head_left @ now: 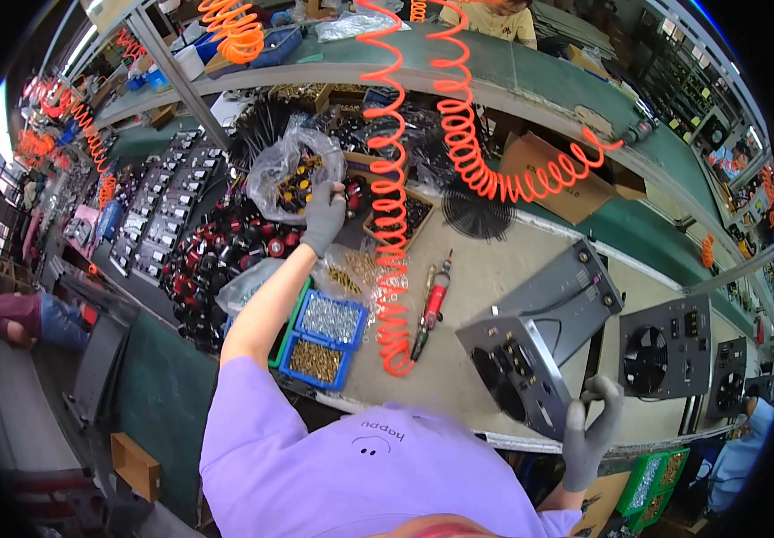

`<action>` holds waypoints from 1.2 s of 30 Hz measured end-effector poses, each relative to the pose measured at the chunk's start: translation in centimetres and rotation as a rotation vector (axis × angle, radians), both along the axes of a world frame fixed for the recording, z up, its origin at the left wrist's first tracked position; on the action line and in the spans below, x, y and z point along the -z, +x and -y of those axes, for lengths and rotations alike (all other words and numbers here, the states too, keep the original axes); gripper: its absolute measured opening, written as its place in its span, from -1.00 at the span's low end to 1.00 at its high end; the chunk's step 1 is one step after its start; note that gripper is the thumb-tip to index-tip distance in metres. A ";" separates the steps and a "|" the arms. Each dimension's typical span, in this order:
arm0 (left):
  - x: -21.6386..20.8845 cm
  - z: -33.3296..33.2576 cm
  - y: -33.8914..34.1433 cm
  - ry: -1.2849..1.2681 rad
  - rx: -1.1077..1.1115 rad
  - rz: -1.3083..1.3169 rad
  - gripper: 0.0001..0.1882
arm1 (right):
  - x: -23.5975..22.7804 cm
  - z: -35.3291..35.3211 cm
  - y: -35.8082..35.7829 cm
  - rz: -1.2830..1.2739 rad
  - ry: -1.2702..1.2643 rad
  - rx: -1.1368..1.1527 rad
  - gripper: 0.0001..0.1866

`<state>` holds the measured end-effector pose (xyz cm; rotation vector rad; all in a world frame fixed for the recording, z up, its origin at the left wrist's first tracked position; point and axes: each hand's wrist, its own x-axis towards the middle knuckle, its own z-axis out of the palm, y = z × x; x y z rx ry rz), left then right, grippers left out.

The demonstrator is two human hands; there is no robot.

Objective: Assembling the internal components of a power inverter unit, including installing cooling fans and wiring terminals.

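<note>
My left hand (323, 218), in a grey glove with bare fingertips, reaches to the edge of a clear plastic bag (266, 184) holding yellow-and-black parts (300, 186). Its fingers are curled together; whatever they hold, if anything, is hidden. Red-and-black parts (356, 192) lie just right of those fingertips. My right hand (588, 435), also gloved, is raised at the table's front edge with thumb and fingers apart and nothing between them. Beside it a dark metal panel (535, 377) with a round fan and terminals stands tilted on the bench.
A red pneumatic screwdriver (434, 303) lies mid-bench below coiled orange air hoses (390, 224). Blue bins of screws (333, 321) sit near my left forearm. A black fan guard (477, 213) lies farther back. More fan panels (665, 348) stand at right, near a co-worker's blue sleeve (741, 457).
</note>
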<state>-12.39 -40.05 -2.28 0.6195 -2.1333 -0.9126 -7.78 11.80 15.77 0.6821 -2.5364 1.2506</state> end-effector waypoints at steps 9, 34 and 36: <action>-0.3 13.2 -10.4 -0.090 -0.049 0.003 -0.79 | 0.7 1.7 -1.5 0.229 0.156 0.252 -0.67; 1.8 7.4 -9.1 -0.069 0.360 0.217 -0.83 | -0.8 3.9 -2.0 0.428 0.258 0.372 -0.62; 0.8 6.9 -6.6 -0.220 0.248 0.221 -0.86 | -1.1 4.4 -2.0 0.451 0.249 0.422 -0.63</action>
